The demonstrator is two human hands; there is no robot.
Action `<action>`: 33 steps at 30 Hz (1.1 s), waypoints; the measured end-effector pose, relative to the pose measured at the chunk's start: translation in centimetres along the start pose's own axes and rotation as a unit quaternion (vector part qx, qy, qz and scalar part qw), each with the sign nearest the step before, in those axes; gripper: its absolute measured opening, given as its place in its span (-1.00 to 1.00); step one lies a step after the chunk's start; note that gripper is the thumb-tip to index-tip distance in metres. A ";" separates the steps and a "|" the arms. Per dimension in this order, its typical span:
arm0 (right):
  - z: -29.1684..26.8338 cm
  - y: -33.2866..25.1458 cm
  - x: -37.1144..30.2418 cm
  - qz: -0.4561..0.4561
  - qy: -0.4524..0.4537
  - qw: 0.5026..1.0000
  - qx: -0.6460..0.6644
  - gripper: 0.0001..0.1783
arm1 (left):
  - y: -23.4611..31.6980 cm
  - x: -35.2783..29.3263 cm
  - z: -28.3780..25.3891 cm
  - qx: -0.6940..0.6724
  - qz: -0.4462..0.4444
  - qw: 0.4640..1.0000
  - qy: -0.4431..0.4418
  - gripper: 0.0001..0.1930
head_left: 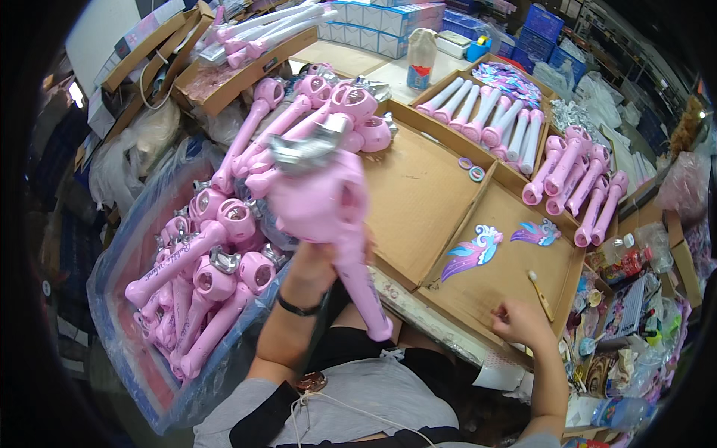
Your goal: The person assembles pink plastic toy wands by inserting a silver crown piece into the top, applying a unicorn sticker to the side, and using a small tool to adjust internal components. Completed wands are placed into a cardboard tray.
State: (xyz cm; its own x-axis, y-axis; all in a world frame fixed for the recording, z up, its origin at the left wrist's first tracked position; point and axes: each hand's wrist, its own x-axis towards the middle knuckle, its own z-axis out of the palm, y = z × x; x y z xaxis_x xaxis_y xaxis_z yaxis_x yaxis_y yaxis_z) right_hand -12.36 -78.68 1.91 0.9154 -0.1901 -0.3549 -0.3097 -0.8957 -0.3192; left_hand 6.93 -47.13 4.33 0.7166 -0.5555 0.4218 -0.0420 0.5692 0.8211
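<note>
A pink toy wand [317, 198] with a silver crown is held up over my lap, slightly blurred. My left hand [321, 261] grips it from behind, fingers mostly hidden by the wand. Over the near edge of a shallow cardboard tray [509, 235], my right hand [515, 322] is curled closed; whatever it may hold cannot be made out. Two purple-and-blue wing-shaped pieces, a larger one [473, 252] and a smaller one [536, 232], lie in that tray. Beside my right hand rests a small brush [539, 296] with a yellowish handle.
On my left, a plastic-lined bin [123, 351] holds several pink wands [216, 280]; more are piled above it. Two small rings [476, 173] lie in the other cardboard tray [414, 201]. Farther right are wand handles [515, 123], a bottle [421, 60] and a cluttered side [627, 321].
</note>
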 end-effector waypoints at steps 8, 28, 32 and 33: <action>1.8 -7.1 -3.8 -0.175 0.370 0.879 0.243 -0.78 | -3.8 -2.1 2.4 -0.114 -0.205 0.965 0.115 -0.36; 2.3 -13.6 -1.9 -0.237 0.451 0.851 0.126 -0.68 | -3.4 -3.1 2.5 -0.022 -0.176 0.977 0.121 -0.35; 2.3 -13.4 -1.6 -0.243 0.444 0.852 0.134 -0.68 | -3.5 -3.3 2.2 -0.013 -0.200 0.972 0.119 -0.34; 2.3 -13.4 -1.6 -0.244 0.439 0.853 0.140 -0.68 | -3.4 -3.3 2.1 -0.014 -0.201 0.973 0.113 -0.33</action>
State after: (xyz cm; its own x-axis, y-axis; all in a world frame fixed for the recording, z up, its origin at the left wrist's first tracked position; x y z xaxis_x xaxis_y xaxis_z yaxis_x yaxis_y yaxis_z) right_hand -10.27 -65.44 4.76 0.7547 -0.1604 0.6361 0.2266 -0.8463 -0.4822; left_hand 3.24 -48.52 0.93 0.8064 -0.5906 -0.0297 0.2897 0.3509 0.8905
